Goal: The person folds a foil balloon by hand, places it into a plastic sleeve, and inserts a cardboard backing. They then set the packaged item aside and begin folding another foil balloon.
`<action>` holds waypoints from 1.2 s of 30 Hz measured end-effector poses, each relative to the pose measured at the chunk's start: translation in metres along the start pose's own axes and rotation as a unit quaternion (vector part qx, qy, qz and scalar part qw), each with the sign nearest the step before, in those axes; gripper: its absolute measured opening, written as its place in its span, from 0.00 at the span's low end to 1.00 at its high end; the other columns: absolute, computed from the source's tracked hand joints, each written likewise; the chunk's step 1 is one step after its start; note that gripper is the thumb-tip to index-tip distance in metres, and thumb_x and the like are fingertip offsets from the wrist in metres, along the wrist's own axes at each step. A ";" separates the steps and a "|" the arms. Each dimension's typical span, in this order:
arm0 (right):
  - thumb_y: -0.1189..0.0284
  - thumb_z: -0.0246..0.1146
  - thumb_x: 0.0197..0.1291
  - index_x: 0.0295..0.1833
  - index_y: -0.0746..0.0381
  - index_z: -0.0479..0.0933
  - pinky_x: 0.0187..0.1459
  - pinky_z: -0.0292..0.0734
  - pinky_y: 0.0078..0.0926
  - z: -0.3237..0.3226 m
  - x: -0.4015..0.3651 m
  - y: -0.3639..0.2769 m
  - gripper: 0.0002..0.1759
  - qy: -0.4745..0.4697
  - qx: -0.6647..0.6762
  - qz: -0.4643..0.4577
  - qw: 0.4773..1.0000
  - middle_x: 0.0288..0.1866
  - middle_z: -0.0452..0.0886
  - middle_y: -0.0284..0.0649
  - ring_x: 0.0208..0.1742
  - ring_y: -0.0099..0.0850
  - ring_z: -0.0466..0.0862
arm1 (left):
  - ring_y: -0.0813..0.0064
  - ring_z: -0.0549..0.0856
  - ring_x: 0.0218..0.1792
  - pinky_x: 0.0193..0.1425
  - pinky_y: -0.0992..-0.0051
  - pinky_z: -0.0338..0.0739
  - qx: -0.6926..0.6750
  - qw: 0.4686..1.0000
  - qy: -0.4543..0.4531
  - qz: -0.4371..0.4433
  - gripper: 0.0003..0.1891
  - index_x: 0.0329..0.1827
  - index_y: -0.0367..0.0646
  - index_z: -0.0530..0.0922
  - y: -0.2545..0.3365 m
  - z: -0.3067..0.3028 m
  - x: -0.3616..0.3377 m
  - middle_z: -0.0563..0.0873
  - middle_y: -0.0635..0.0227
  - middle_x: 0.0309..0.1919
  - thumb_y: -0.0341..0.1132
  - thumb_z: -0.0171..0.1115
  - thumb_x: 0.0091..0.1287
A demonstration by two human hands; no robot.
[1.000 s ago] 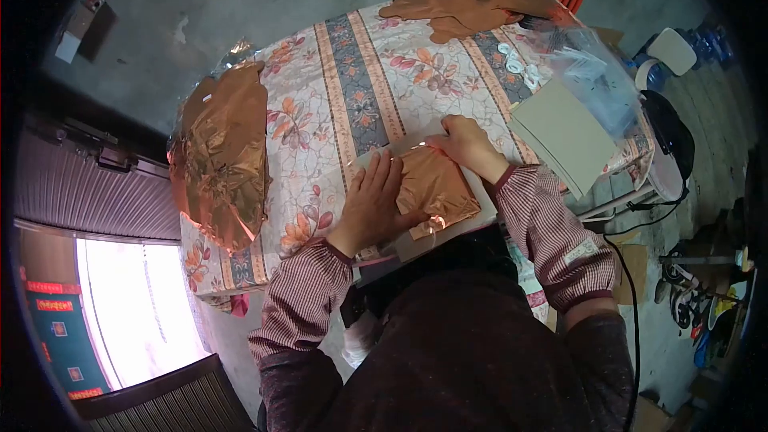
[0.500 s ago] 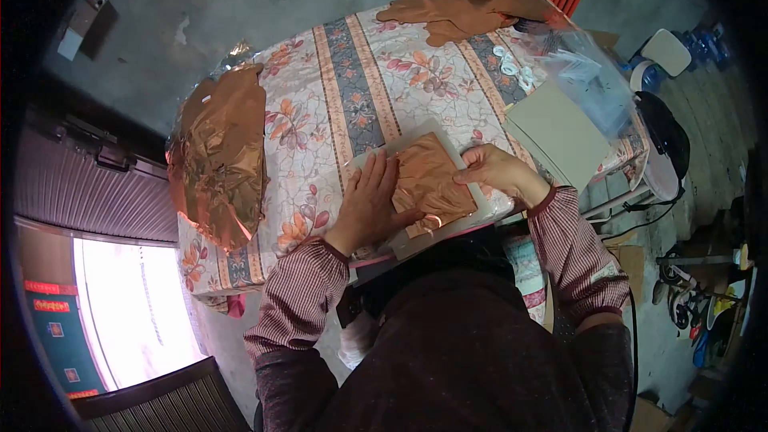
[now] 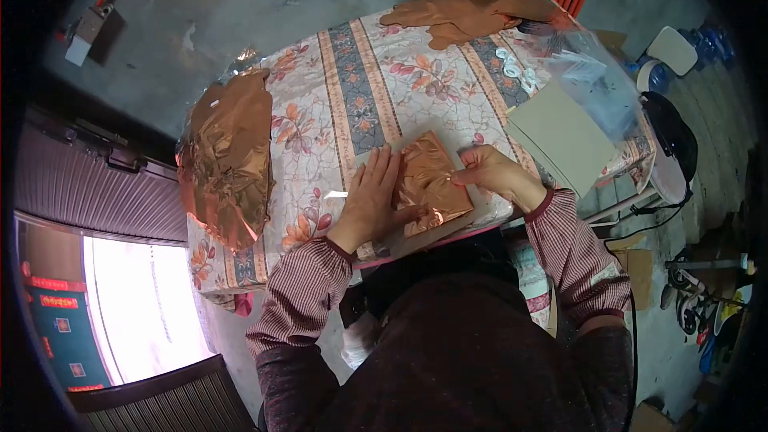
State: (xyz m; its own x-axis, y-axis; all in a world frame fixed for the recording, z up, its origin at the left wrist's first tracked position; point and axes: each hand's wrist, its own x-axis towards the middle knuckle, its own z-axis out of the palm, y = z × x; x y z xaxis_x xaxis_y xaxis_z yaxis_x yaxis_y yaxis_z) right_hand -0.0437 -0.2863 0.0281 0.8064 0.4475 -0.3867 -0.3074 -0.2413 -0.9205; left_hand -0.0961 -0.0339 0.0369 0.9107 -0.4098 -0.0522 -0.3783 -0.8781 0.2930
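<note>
A shiny copper-coloured foil sheet (image 3: 432,168), creased and roughly rectangular, lies in front of me on a flat, pale backing (image 3: 448,228). My left hand (image 3: 370,202) rests flat along its left side, fingers stretched out and the thumb on the foil near the lower edge. At the right edge, my right hand (image 3: 494,174) has thumb and forefinger pinched together on the foil. Wrinkles run across the foil towards that pinch. What lies beneath the foil and under my left palm is hidden.
A floral cloth covers the table (image 3: 304,132). Larger copper foil sheets (image 3: 228,156) lie at the left, with another foil pile (image 3: 472,14) at the far edge. To the right are a grey-green board (image 3: 560,132), clear plastic bags (image 3: 596,88) and small white items (image 3: 512,68).
My right hand's pinch has moved slightly inward over the foil, which looks more wrinkled and glossy. My left hand stays flat in nearly the same place. The view has shifted slightly.
</note>
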 end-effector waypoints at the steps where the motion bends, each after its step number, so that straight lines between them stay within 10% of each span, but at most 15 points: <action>1: 0.76 0.68 0.53 0.19 0.59 0.66 0.12 0.61 0.19 0.001 0.000 0.000 0.18 0.005 -0.008 0.006 1.000 0.16 0.67 0.28 0.12 0.18 0.66 | 0.53 0.48 0.76 0.76 0.57 0.44 0.001 1.000 0.006 -0.001 0.57 0.75 0.36 0.49 0.000 -0.002 0.000 0.51 0.49 0.74 0.64 0.66 0.52; 36: 0.77 0.67 0.55 0.23 0.62 0.66 0.10 0.51 0.22 0.018 -0.003 0.001 0.16 0.014 0.016 0.010 1.000 0.15 0.64 0.29 0.10 0.18 0.61 | 0.48 0.43 0.76 0.77 0.55 0.40 -0.029 0.998 -0.055 0.002 0.60 0.75 0.37 0.49 -0.022 -0.012 -0.022 0.47 0.42 0.74 0.60 0.72 0.46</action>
State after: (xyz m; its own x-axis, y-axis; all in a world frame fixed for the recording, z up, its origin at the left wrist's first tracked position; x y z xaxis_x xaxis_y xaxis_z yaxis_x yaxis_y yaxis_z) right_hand -0.0556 -0.2721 0.0274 0.8139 0.4177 -0.4038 -0.3392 -0.2227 -0.9140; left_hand -0.1056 -0.0030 0.0434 0.8844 -0.4401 -0.1554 -0.3679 -0.8622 0.3481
